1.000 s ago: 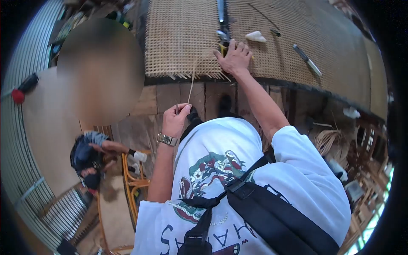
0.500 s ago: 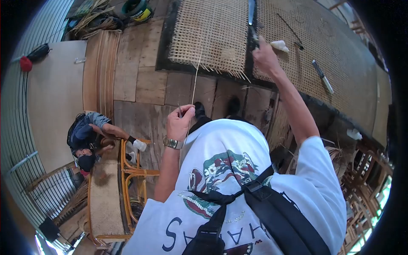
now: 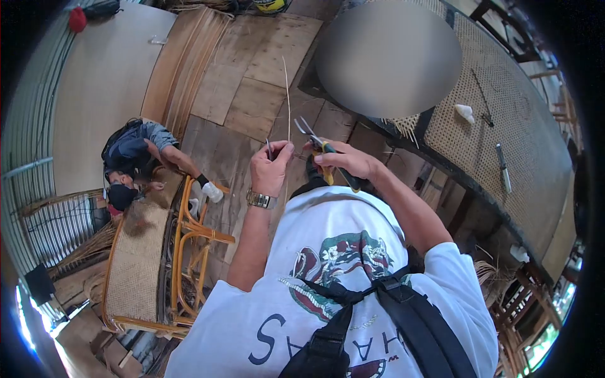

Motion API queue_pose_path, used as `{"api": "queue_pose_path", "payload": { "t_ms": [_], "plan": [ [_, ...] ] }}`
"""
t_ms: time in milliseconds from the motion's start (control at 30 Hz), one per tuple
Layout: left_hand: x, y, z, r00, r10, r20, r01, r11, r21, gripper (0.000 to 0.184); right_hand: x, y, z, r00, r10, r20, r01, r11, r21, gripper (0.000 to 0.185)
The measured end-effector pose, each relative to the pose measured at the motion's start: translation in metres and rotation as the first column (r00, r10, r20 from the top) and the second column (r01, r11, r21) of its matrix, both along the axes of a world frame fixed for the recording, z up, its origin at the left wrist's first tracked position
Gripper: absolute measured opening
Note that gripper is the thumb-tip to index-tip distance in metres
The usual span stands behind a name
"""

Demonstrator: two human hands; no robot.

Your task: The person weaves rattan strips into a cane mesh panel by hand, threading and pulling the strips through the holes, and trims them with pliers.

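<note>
By the left hand (image 3: 267, 172), a thin strip (image 3: 288, 101) is pinched, pointing away from the body; a small metal tool (image 3: 269, 150) is also held. By the right hand (image 3: 353, 162), just beside, pliers (image 3: 328, 148) are gripped, tips parted. Beyond, a knife (image 3: 503, 169) is laid on woven cane (image 3: 463, 148).

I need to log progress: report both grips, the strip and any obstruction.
Left grip pinching thin strip. Right grip around pliers, jaws apart. Strip sticking out past left fingertips. Nothing visible between strip and pliers.
</note>
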State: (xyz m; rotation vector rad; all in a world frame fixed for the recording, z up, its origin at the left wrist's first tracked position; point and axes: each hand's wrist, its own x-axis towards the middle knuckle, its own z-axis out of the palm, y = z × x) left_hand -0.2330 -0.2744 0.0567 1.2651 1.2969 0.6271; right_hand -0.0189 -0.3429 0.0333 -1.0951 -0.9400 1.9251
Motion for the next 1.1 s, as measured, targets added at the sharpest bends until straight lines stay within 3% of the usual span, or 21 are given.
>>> {"api": "queue_pose_path", "payload": {
  "t_ms": [267,333,367,400,500,533,600,733,833,933,967,1000,1033,1100],
  "plan": [
    [-0.019,-0.003,-0.004,0.998,-0.045,-0.051,0.043,0.998,-0.041,0.021,-0.011,-0.001,0.022,0.999,-0.04,0.026,0.04,0.999,-0.018,0.041],
    [-0.023,-0.002,-0.014,0.993,-0.03,-0.116,0.027,0.999,-0.023,0.023,0.005,-0.023,0.037,0.923,-0.319,0.216,0.306,0.948,0.09,0.046],
    [-0.023,0.0,-0.024,0.987,-0.047,-0.153,0.051,0.998,0.022,0.026,0.024,-0.037,0.034,0.87,-0.319,0.377,0.312,0.947,0.082,0.052],
    [-0.019,0.0,-0.015,0.993,-0.038,-0.112,0.035,0.999,-0.026,0.028,0.043,-0.051,-0.003,0.565,-0.589,0.577,0.287,0.797,0.532,0.059],
    [-0.025,0.005,-0.024,0.964,-0.078,-0.255,0.109,0.988,0.112,0.024,0.12,-0.096,0.001,0.031,-0.353,0.935,0.245,0.909,0.336,0.075],
    [-0.026,0.008,-0.021,0.949,-0.071,-0.307,0.135,0.972,0.192,0.022,0.149,-0.112,-0.03,-0.196,-0.38,0.904,0.199,0.888,0.416,0.078],
    [-0.039,0.016,-0.042,0.938,-0.097,-0.333,0.187,0.951,0.248,0.015,0.197,-0.131,-0.053,-0.365,-0.148,0.919,0.223,0.945,0.241,0.078],
    [-0.028,0.022,-0.039,0.942,-0.1,-0.321,0.185,0.952,0.244,0.019,0.242,-0.14,-0.058,-0.393,-0.058,0.918,0.258,0.951,0.171,0.079],
    [-0.015,0.02,-0.026,0.919,-0.064,-0.389,0.206,0.919,0.336,0.019,0.258,-0.135,-0.069,-0.392,-0.305,0.868,0.184,0.898,0.399,0.073],
    [0.009,0.01,-0.016,0.879,0.017,-0.476,0.18,0.913,0.366,0.018,0.299,-0.12,-0.079,-0.485,-0.23,0.844,0.243,0.891,0.383,0.061],
    [0.02,0.007,-0.016,0.923,-0.029,-0.383,0.16,0.936,0.315,0.018,0.316,-0.121,-0.095,-0.515,-0.332,0.79,0.197,0.851,0.487,0.054],
    [0.034,0.004,-0.014,0.959,-0.061,-0.276,0.138,0.953,0.269,0.018,0.33,-0.122,-0.094,-0.436,-0.311,0.844,0.194,0.884,0.426,0.052],
    [0.053,-0.005,-0.001,0.944,-0.059,-0.324,0.164,0.936,0.31,0.018,0.346,-0.119,-0.088,-0.359,-0.294,0.886,0.173,0.912,0.372,0.05],
    [0.096,-0.028,0.035,0.884,-0.043,-0.465,0.211,0.925,0.315,0.019,0.378,-0.11,-0.105,-0.303,-0.448,0.841,0.089,0.866,0.493,0.044]
  ]
}}
